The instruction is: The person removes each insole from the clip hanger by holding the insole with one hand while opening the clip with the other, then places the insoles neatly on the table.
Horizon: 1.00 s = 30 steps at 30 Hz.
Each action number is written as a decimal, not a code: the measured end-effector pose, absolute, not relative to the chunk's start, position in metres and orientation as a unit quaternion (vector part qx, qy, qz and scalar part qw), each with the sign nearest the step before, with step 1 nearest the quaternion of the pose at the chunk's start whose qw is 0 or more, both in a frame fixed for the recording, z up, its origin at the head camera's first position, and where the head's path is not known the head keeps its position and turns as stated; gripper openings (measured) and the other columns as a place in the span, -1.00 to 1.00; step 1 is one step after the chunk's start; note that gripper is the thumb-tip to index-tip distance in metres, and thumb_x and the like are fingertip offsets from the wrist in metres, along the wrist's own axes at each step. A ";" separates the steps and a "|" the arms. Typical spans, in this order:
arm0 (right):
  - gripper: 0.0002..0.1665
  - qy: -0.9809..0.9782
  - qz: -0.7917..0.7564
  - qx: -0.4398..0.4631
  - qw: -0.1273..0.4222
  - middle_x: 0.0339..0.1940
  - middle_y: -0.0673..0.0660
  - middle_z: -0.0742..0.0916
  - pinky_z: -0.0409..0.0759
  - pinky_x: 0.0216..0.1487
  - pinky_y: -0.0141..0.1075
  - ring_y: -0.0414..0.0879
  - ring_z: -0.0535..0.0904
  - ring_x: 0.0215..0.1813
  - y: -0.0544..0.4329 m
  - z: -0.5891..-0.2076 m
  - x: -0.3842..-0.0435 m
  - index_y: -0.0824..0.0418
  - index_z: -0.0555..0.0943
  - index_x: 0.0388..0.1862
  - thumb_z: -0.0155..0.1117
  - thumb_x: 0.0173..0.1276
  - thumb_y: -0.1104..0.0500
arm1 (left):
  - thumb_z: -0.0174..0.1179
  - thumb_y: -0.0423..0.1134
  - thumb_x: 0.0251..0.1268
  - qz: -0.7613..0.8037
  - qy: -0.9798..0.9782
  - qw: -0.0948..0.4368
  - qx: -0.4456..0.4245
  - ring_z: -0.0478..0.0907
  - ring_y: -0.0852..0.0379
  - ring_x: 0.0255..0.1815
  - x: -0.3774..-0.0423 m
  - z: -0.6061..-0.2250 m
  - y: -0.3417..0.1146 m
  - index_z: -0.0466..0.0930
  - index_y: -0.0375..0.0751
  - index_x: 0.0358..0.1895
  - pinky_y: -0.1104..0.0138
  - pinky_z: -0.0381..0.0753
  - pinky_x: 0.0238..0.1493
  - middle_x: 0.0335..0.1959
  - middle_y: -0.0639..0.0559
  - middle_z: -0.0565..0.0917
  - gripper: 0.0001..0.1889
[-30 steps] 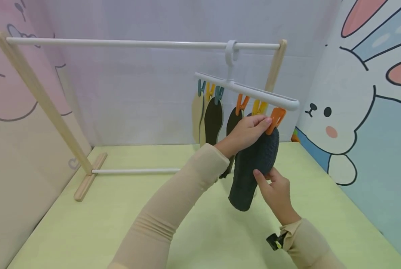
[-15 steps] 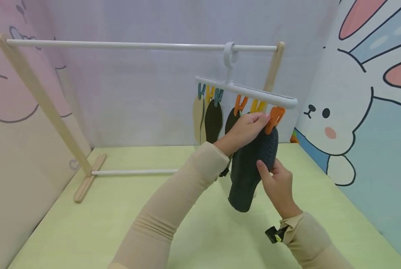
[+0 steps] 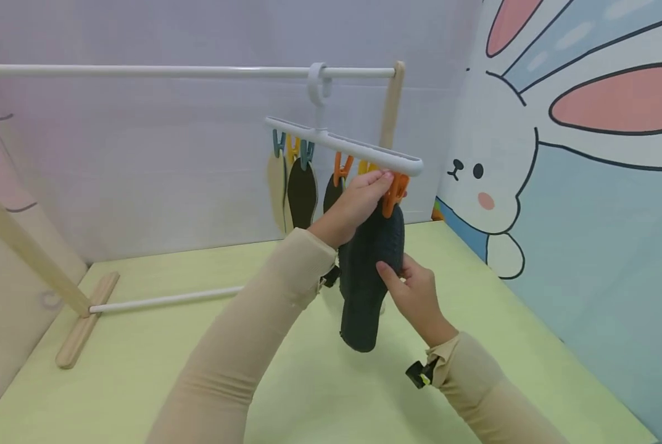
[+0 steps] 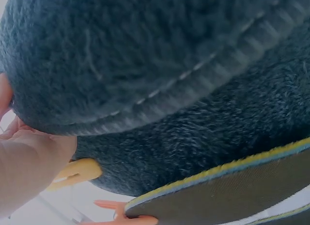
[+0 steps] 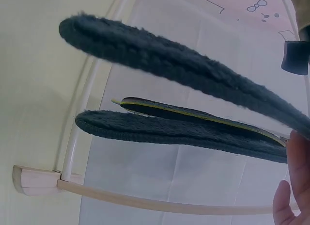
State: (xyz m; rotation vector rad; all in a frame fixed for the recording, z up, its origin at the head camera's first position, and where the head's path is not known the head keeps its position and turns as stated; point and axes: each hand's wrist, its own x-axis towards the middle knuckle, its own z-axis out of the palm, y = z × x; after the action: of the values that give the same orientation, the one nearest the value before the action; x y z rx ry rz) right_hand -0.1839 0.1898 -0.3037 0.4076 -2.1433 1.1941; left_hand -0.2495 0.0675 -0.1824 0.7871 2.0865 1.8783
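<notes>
High on the right of the rack, my left hand (image 3: 353, 206) pinches an orange clothespin (image 3: 396, 193) under the white hanger (image 3: 344, 145). The clothespin sits at the top edge of a dark fuzzy insole (image 3: 366, 280). Lower down, my right hand (image 3: 416, 296) grips that insole's right edge, thumb in front and fingers behind. In the left wrist view, the insole's stitched edge (image 4: 145, 106) passes close by my left hand (image 4: 34, 159). The right wrist view has the insole (image 5: 184, 65) above a second dark insole (image 5: 169, 130), with my right hand (image 5: 300, 181) at the right.
Several more insoles, such as a black one (image 3: 303, 191) and a cream one (image 3: 277, 191), hang from teal, yellow and orange clothespins. The hanger hooks over a white rod (image 3: 186, 71). A wooden foot (image 3: 86, 320) stands on the pale green table (image 3: 164, 370).
The head view has turned right, so the rack appears further left. My left thumb has moved up to the orange clothespin's upper end. My right hand still grips the insole's edge.
</notes>
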 end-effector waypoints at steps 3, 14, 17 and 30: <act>-0.88 -0.818 0.449 0.153 0.324 -0.40 0.31 0.72 0.60 -0.29 -0.34 0.14 0.67 -0.38 0.191 -0.302 -0.184 0.51 0.60 -0.24 0.25 0.29 0.43 | -0.23 -0.16 0.59 0.639 0.715 0.110 0.264 0.37 0.09 0.22 -0.248 -0.179 0.068 0.39 -0.31 0.29 0.21 0.14 0.37 0.14 -0.12 0.53 -0.58; -0.85 -0.830 0.452 0.137 0.298 -0.34 0.34 0.72 0.55 -0.21 -0.43 0.17 0.67 -0.30 0.186 -0.302 -0.180 0.51 0.57 -0.21 0.25 0.32 0.38 | -0.26 -0.22 0.60 0.639 0.710 0.110 0.273 0.33 0.05 0.20 -0.247 -0.178 0.067 0.36 -0.36 0.29 0.18 0.11 0.37 0.19 -0.16 0.47 -0.60; -0.86 -0.831 0.450 0.136 0.298 -0.35 0.33 0.72 0.55 -0.22 -0.42 0.18 0.67 -0.31 0.186 -0.304 -0.180 0.50 0.57 -0.22 0.24 0.32 0.39 | -0.28 -0.23 0.60 0.638 0.709 0.112 0.279 0.35 0.04 0.21 -0.247 -0.179 0.067 0.33 -0.35 0.31 0.19 0.11 0.37 0.20 -0.18 0.46 -0.59; -0.88 -0.824 0.445 0.156 0.316 -0.40 0.32 0.72 0.56 -0.26 -0.44 0.16 0.67 -0.35 0.187 -0.304 -0.182 0.52 0.58 -0.26 0.27 0.26 0.43 | -0.30 -0.23 0.60 0.635 0.699 0.144 0.296 0.37 0.06 0.08 -0.252 -0.178 0.062 0.36 -0.38 0.25 0.28 0.23 0.25 0.02 -0.14 0.49 -0.60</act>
State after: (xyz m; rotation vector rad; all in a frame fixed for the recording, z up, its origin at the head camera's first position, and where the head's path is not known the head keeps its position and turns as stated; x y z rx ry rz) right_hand -0.1816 0.1873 -0.3045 0.4101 -2.1693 1.1718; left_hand -0.2524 0.0621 -0.1780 0.8537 2.0140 1.8296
